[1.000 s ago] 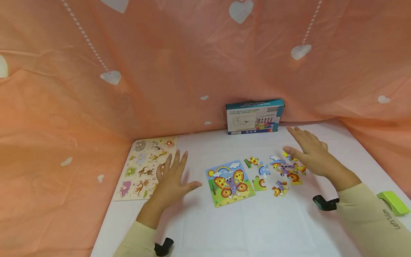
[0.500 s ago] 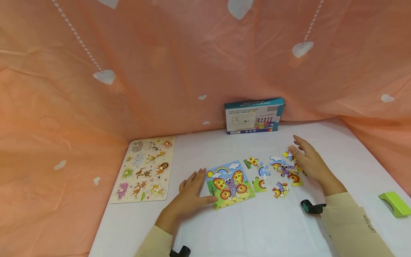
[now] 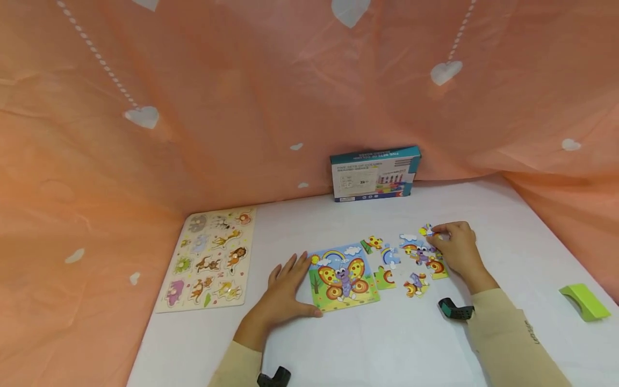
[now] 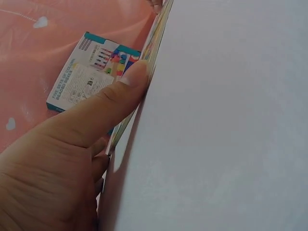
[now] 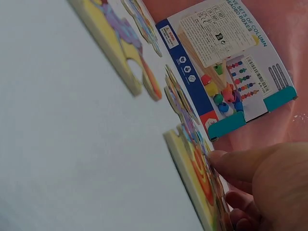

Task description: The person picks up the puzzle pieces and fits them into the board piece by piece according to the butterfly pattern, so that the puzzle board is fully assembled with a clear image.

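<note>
A square butterfly puzzle board (image 3: 345,277) lies on the white table. My left hand (image 3: 285,295) rests at its left side, fingers fairly straight along the edge and thumb by the lower corner. In the left wrist view the thumb (image 4: 115,98) lies against the board's edge. To the right of the board are several loose jigsaw pieces. My right hand (image 3: 456,250) reaches over the cluster with curled fingers, pinching at a small yellow-and-blue jigsaw piece (image 3: 426,230) at its far side. The hand hides part of the cluster. An orange-and-green piece (image 5: 195,168) shows near the thumb in the right wrist view.
An animal peg puzzle (image 3: 208,260) lies at the left of the table. A beaded-boxes carton (image 3: 374,174) stands at the back against the orange curtain (image 3: 266,107). Near the right edge lies a green arched block (image 3: 584,302).
Both hands have come down from above the table. My left hand moved right to the board's edge; the right hand lowered onto the loose pieces, its fingers curling in.
</note>
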Demonstrator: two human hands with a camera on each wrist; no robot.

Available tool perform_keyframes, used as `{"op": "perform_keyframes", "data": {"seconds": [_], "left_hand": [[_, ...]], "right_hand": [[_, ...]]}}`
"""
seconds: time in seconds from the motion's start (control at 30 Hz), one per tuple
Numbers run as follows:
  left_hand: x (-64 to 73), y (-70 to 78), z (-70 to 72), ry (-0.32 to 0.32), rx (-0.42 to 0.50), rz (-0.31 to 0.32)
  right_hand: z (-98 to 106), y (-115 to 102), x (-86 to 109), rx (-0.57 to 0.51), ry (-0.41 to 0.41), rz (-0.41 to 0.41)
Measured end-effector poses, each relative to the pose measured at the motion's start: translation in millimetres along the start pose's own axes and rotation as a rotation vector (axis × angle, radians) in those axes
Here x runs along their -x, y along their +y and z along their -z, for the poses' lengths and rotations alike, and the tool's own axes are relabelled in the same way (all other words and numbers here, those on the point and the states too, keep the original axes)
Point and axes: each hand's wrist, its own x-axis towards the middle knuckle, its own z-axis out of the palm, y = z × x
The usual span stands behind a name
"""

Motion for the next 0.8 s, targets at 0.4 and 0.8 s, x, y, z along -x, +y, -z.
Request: {"op": "perform_keyframes", "data": {"seconds": [0.4,0.8], "left_hand": [[1.3,-4.6,-3.0,0.013,-0.016,-0.023],[3.0,-4.9,-1.8,0.005,-0.004,-0.05]], "right_hand": [[3,-6,-2.8,0.008,-0.066,-0.012],[4,-14,-8.1,0.041,-0.112,-0.059]]}}
